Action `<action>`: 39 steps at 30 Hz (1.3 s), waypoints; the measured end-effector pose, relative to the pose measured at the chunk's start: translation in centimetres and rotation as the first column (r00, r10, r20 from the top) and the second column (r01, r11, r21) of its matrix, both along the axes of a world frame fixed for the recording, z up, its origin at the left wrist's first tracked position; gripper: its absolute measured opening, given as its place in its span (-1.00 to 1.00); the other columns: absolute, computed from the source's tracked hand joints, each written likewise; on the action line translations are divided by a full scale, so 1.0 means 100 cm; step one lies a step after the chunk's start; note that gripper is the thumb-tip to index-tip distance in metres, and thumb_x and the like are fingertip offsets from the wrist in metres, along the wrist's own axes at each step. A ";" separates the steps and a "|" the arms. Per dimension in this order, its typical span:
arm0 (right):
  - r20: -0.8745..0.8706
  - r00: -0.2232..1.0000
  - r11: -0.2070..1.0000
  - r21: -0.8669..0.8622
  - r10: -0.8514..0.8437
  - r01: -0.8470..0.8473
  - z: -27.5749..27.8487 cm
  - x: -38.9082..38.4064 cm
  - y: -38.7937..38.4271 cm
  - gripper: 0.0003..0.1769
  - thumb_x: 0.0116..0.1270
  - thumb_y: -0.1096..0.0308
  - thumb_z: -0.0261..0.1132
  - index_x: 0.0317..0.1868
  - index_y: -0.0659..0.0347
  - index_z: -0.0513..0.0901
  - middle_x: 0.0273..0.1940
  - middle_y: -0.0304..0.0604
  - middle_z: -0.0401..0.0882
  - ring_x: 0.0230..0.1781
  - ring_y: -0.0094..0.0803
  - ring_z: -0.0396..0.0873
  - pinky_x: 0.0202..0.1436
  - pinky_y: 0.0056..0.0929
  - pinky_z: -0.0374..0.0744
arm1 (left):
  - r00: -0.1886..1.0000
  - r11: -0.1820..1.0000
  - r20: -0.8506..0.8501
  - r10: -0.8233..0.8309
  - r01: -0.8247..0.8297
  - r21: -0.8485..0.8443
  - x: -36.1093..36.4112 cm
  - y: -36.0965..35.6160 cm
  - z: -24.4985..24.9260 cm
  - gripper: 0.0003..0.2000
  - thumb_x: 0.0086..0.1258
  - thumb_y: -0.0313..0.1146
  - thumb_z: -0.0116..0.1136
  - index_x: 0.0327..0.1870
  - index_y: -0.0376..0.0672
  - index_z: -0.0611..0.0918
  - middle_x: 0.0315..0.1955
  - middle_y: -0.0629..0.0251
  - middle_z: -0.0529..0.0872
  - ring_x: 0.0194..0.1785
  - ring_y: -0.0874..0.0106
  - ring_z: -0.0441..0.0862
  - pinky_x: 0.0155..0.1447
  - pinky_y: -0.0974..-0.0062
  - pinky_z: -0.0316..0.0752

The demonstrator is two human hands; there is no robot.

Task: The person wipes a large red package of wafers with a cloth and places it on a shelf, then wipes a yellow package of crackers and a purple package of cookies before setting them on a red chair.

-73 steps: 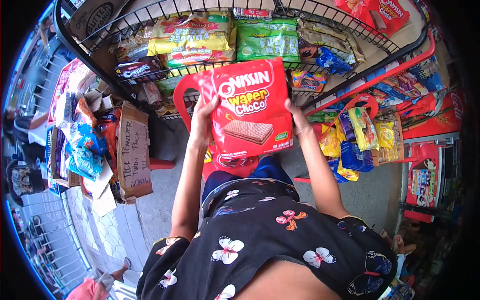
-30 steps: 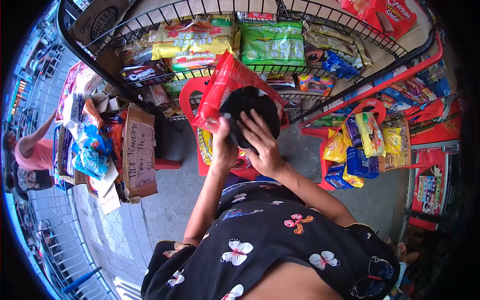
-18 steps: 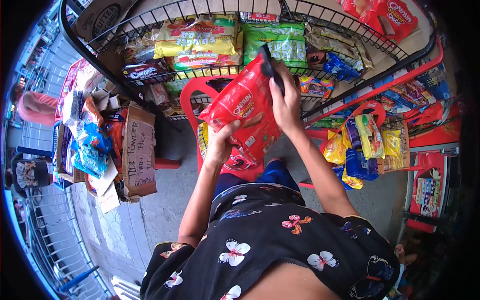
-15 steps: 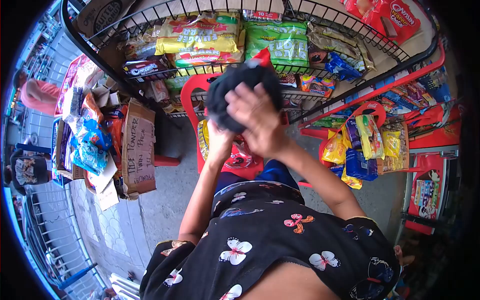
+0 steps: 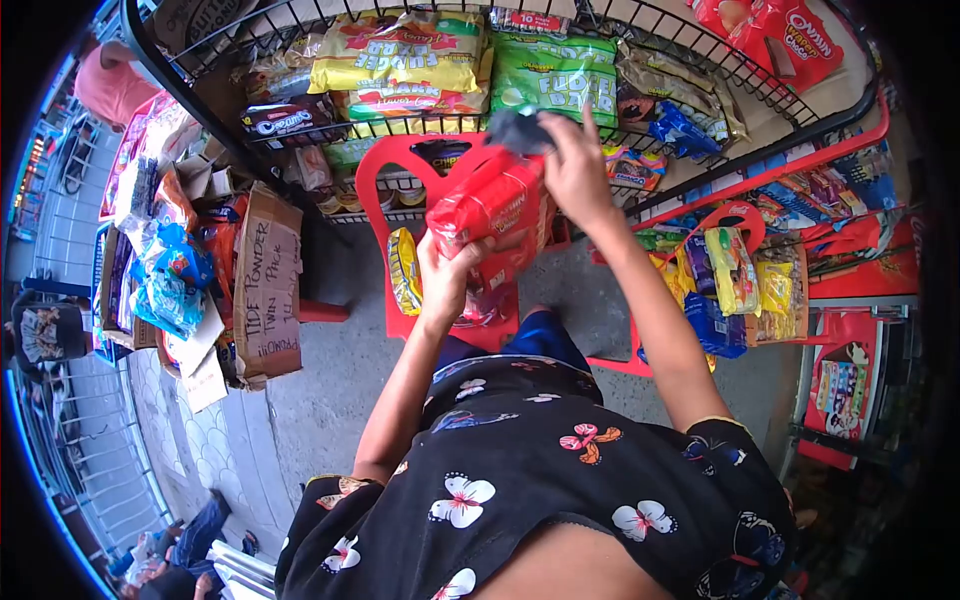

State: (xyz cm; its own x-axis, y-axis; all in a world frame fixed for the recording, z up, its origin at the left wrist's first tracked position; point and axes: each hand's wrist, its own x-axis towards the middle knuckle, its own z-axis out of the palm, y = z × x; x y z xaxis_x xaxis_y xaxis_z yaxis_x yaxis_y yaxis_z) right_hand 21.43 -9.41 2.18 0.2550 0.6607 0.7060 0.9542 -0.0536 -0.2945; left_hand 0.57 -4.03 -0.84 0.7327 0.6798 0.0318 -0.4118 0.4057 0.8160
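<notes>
A shiny red snack pack (image 5: pixel 490 207) is gripped in my left hand (image 5: pixel 450 275), held above the red plastic chair (image 5: pixel 375 190). My right hand (image 5: pixel 580 172) is closed on a dark cloth (image 5: pixel 520 132) at the top of the pack, in front of the wire rack. On the chair lies a yellow pack (image 5: pixel 404 272), left of my left hand. More red packaging shows on the seat below the held pack.
The black wire rack (image 5: pixel 390 125) ahead holds yellow and green packs (image 5: pixel 555 80). At left stands a cardboard box (image 5: pixel 268 290) of packaged goods. Another red chair (image 5: pixel 745 215) at right carries yellow and blue packs. People are at the far left.
The dark cloth has moved up and right and now looks smaller, bunched in my right hand. The red pack has come into view in my left hand. A pink-clad person at left has moved up.
</notes>
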 end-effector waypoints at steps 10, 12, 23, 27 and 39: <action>-0.858 0.487 0.905 0.327 0.164 0.272 0.042 0.015 -0.052 -0.64 0.23 0.39 0.40 0.01 0.30 0.56 -0.12 -0.27 0.62 -0.16 -0.60 0.53 0.01 -0.58 0.46 | 0.999 0.995 -0.018 0.030 -0.031 -0.092 -0.015 -0.006 -0.002 -0.49 0.30 -0.23 0.24 0.20 -0.30 0.43 0.01 0.16 0.62 0.08 0.37 0.57 0.20 0.34 0.46; -0.692 0.722 0.917 0.279 -0.014 0.285 0.053 -0.008 -0.058 -0.69 0.15 0.47 0.42 -0.07 0.25 0.62 -0.18 -0.29 0.63 -0.18 -0.49 0.56 0.06 -0.52 0.45 | 1.000 0.991 -0.015 0.011 -0.012 -0.135 -0.016 -0.007 -0.003 -0.48 0.31 -0.22 0.22 0.22 -0.29 0.42 0.01 0.16 0.62 0.08 0.37 0.58 0.21 0.34 0.46; 0.088 0.983 0.946 -0.296 0.163 -0.131 0.054 -0.105 -0.043 -0.77 0.10 0.48 0.18 -0.26 0.04 0.69 -0.32 -0.24 0.51 -0.18 -0.32 0.48 0.15 -0.13 0.32 | 0.978 0.991 -0.201 0.053 -0.028 0.128 -0.012 -0.015 -0.009 -0.62 0.19 -0.55 0.27 0.05 -0.29 0.53 -0.12 0.29 0.67 -0.07 0.55 0.60 0.06 0.52 0.51; 0.125 0.986 0.931 -0.360 0.106 -0.055 0.046 -0.082 -0.040 -0.76 0.06 0.47 0.22 -0.23 0.04 0.68 -0.32 -0.25 0.51 -0.18 -0.30 0.48 0.11 -0.15 0.31 | 0.964 0.974 -0.246 0.099 -0.044 0.222 -0.011 -0.013 -0.005 -0.68 0.22 -0.52 0.24 0.01 -0.28 0.54 -0.21 0.35 0.67 -0.17 0.56 0.61 -0.02 0.54 0.53; 0.219 0.962 0.962 -0.250 0.164 -0.107 0.040 -0.082 -0.036 -0.77 0.00 0.45 0.23 -0.29 0.01 0.66 -0.37 -0.32 0.48 -0.26 -0.38 0.49 0.09 -0.19 0.32 | 0.940 0.880 -0.210 0.269 -0.151 0.450 -0.008 -0.014 -0.018 -0.37 0.07 -0.58 0.33 0.26 -0.29 0.42 0.02 0.10 0.66 0.03 0.40 0.62 0.18 0.41 0.48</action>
